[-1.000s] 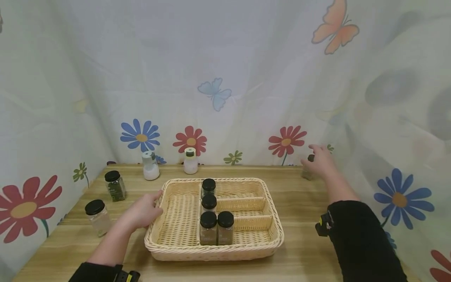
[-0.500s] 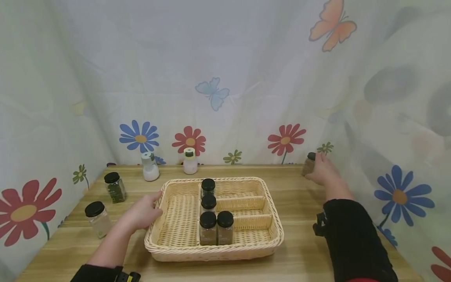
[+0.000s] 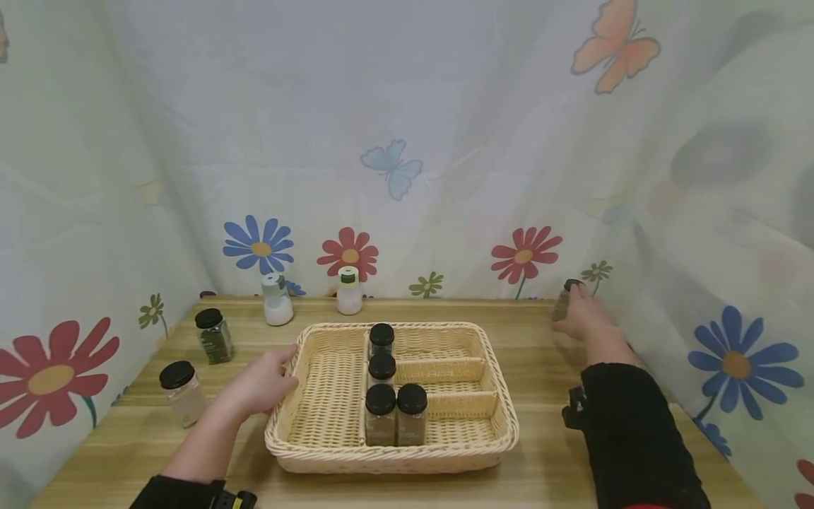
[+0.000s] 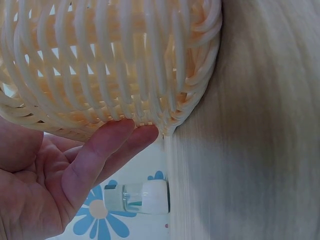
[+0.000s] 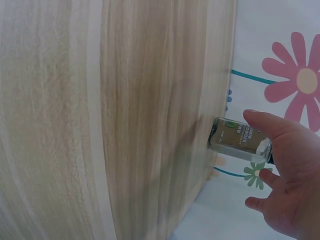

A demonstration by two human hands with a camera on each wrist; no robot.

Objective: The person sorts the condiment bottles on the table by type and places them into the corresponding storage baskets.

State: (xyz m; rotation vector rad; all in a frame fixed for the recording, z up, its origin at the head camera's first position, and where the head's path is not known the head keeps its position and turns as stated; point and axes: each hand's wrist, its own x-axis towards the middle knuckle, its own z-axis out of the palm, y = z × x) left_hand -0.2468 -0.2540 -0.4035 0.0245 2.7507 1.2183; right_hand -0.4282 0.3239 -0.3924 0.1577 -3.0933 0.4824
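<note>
At the far right of the table, my right hand (image 3: 586, 314) grips a spice jar (image 5: 237, 139) near its dark cap; the fingers partly cover it. The jar holds brown powder, its label reads "powder", and it leans slightly in the head view. My left hand (image 3: 257, 382) holds the left rim of a pale wicker basket (image 3: 394, 463), with two fingertips against its outer wall in the left wrist view. Inside the basket, several black-capped spice jars (image 3: 380, 417) stand upright along the middle divider and in the front right compartment.
A jar of green herbs (image 3: 216, 339) and a jar of pale contents (image 3: 184, 399) stand left of the basket. Behind it are two white-filled shakers, a left one (image 3: 278, 304) and a right one (image 3: 349, 293). Floral curtains (image 3: 394, 233) border the wooden table (image 3: 540, 431).
My right hand has come from spread fingers over the spice jar to a grip on it, and the jar now leans slightly. My left hand stays at the basket rim.
</note>
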